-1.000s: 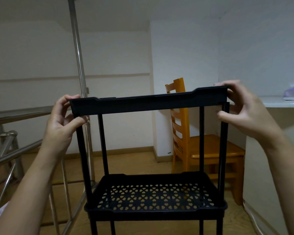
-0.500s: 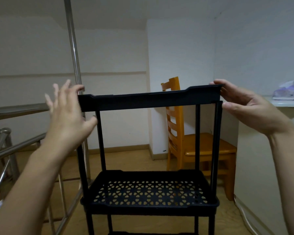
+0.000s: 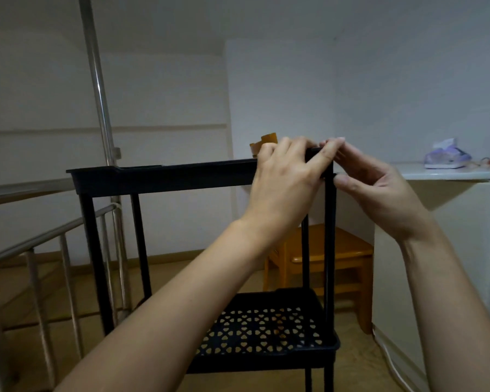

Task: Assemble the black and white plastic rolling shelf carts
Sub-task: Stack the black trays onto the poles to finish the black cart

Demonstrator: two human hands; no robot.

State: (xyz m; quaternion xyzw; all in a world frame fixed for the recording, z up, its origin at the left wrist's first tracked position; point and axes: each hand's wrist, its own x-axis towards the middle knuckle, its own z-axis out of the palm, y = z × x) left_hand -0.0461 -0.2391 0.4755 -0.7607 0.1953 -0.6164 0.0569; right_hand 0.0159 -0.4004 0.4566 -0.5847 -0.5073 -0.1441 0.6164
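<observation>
The left hand (image 3: 283, 182) curls its fingers over the top shelf (image 3: 167, 179) of the black cart (image 3: 92, 250). The right hand (image 3: 379, 188) pinches the same right corner, thumb underneath.

Top tray (image 3: 164, 179), right corner behind left hand (image 3: 286, 182); legs (image 3: 328, 377) past bottom edge.
</observation>
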